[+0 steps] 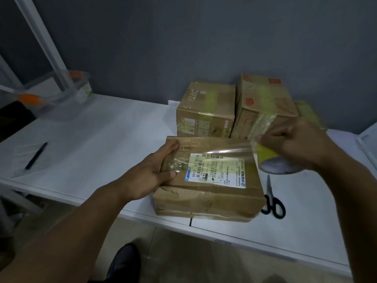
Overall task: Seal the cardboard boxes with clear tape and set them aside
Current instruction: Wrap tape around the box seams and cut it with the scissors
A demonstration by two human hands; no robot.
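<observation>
Left hand [157, 170] gripped the flat cardboard box [208, 180] at frame centre, pinning the clear tape [220, 152] end, right hand [293, 139] clutched the tape roll [273, 160] at centre right, scissors [272, 199] beside, sealed boxes [206, 109] behind on the white table [102, 139]

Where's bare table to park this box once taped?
Widest bare patch: white table between the black pen and the flat labelled cardboard box. Smaller strip right of the black-handled scissors. Crowded: back right, where two taped brown cardboard boxes stand.
</observation>
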